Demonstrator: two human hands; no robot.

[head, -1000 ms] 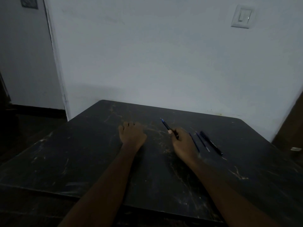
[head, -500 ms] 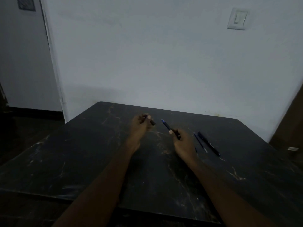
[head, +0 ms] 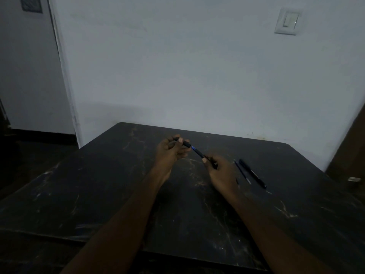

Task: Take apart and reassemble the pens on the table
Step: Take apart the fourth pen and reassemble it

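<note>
Above the middle of the dark table [head: 98, 194], my left hand [head: 169, 151] pinches a short black pen cap [head: 184, 142]. My right hand [head: 221, 173] grips a dark pen barrel [head: 199, 154] with a blue tip. The blue tip meets the open end of the cap between the two hands. To the right of my right hand, a black pen [head: 252, 173] lies on the table, and a thin refill [head: 242, 172] lies beside it. The dim light hides finer detail.
The table's far edge stands against a pale wall with a light switch [head: 288, 21] at the upper right. A doorway and dark floor lie to the left. A brown panel [head: 351, 147] rises at the right edge.
My left hand rose off the table with the cap and moved right toward the pen. The cap's end now meets the pen tip held by my right hand.
</note>
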